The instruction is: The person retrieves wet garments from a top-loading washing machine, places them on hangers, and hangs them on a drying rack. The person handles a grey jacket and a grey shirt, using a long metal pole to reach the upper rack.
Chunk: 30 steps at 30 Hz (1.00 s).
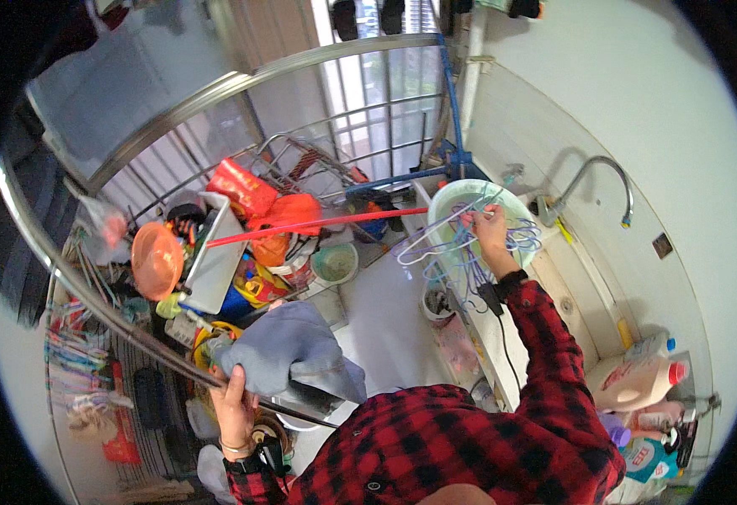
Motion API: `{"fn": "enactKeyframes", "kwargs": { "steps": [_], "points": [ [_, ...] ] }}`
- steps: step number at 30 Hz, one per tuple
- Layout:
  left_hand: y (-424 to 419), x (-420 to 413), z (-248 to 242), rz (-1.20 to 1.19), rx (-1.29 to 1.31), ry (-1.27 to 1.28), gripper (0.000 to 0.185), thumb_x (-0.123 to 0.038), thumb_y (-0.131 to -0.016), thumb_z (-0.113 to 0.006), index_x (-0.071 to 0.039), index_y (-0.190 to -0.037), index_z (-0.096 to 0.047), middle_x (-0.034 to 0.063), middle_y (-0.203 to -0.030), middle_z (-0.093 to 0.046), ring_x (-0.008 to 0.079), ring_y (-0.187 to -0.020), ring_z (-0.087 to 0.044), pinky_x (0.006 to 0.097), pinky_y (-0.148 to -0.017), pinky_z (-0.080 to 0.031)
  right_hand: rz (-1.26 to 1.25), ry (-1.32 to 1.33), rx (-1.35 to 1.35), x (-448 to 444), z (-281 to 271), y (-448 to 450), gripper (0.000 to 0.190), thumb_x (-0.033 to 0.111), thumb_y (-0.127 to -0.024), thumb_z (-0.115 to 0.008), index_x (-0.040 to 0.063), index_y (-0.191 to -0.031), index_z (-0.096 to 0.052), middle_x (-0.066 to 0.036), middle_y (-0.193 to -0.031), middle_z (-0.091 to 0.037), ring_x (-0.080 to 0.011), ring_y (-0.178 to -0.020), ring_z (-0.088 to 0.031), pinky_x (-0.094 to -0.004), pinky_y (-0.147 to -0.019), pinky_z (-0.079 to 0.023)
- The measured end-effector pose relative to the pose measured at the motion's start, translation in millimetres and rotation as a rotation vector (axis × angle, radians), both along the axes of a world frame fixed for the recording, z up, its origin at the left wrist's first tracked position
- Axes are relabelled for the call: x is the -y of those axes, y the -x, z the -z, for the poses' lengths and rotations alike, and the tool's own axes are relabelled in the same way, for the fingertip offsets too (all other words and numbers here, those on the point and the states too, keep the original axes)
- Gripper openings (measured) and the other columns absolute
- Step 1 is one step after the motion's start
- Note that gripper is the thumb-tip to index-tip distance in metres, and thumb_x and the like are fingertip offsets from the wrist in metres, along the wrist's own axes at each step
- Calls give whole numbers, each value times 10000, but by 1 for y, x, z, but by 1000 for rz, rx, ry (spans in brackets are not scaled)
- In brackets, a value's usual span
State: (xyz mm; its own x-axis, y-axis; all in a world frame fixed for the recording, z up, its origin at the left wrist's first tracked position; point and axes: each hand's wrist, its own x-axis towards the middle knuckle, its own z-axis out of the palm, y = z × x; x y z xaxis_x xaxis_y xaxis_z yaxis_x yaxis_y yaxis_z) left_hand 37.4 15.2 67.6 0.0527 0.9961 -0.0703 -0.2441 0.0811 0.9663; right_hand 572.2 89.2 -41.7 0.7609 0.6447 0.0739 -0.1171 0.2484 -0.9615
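My left hand (236,404) is at the lower left, closed around a dark rod, with its fingers by a folded grey cloth garment (289,350) that hangs there. Whether it also grips the garment is hard to tell. At the right, my right hand (489,228) holds a bunch of thin clothes hangers (419,243), white, purple and blue, over a pale green plastic basin (526,252). Several hangers spread out on both sides of the fingers. A black strap and cord hang from the right wrist.
A red pole (318,224) reaches left from the basin. A curved faucet (627,189) rises at the right, with detergent bottles (640,379) below. An orange bowl (157,260), a white bin (214,265) and a green bucket (335,264) crowd the left side. A metal rail (135,341) curves across the left.
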Motion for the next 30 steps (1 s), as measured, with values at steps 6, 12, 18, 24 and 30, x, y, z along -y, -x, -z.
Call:
{"fn": "enactKeyframes", "kwargs": {
  "steps": [6,12,18,24,30],
  "points": [
    [5,14,-18,27,-26,-4,299,-230,-906,-607,-42,-1114,-504,-29,-722,-521,49,-469,-404,205,-407,-292,-456,-196,79,49,-83,105,394,1,-900,-490,42,-1235,-288,-182,-1087,-592,-211,-861,-645,-291,-638,-533],
    [8,27,-30,38,16,92,243,-173,-897,-619,-103,-1096,-497,-47,-725,-484,51,-474,-376,219,-444,-320,-747,45,472,46,-113,163,284,153,-950,-500,98,-1229,-485,3,-817,-538,-74,-641,-483,-213,-548,-400],
    [2,39,-37,206,28,-73,210,-193,-884,-641,-79,-1008,-515,-23,-633,-473,70,-430,-379,231,-424,-361,-1090,217,164,21,-117,245,257,268,-993,-443,59,-922,-574,41,-624,-407,-47,-504,-369,-217,-426,-298],
    [-18,25,-31,57,-285,124,239,-196,-899,-635,-69,-810,-452,5,-675,-488,101,-475,-512,241,-433,-426,-1487,32,44,52,-169,284,284,292,-1008,-429,58,-885,-532,58,-624,-371,-35,-499,-326,-203,-432,-269],
    [-21,30,-19,412,2,-28,171,-196,-938,-586,-37,-898,-538,-36,-572,-442,65,-431,-428,219,-415,-371,-1423,-317,777,70,-149,314,277,212,-970,-496,0,-812,-582,-121,-760,-596,-228,-658,-557,-337,-637,-464]
  ]
}}
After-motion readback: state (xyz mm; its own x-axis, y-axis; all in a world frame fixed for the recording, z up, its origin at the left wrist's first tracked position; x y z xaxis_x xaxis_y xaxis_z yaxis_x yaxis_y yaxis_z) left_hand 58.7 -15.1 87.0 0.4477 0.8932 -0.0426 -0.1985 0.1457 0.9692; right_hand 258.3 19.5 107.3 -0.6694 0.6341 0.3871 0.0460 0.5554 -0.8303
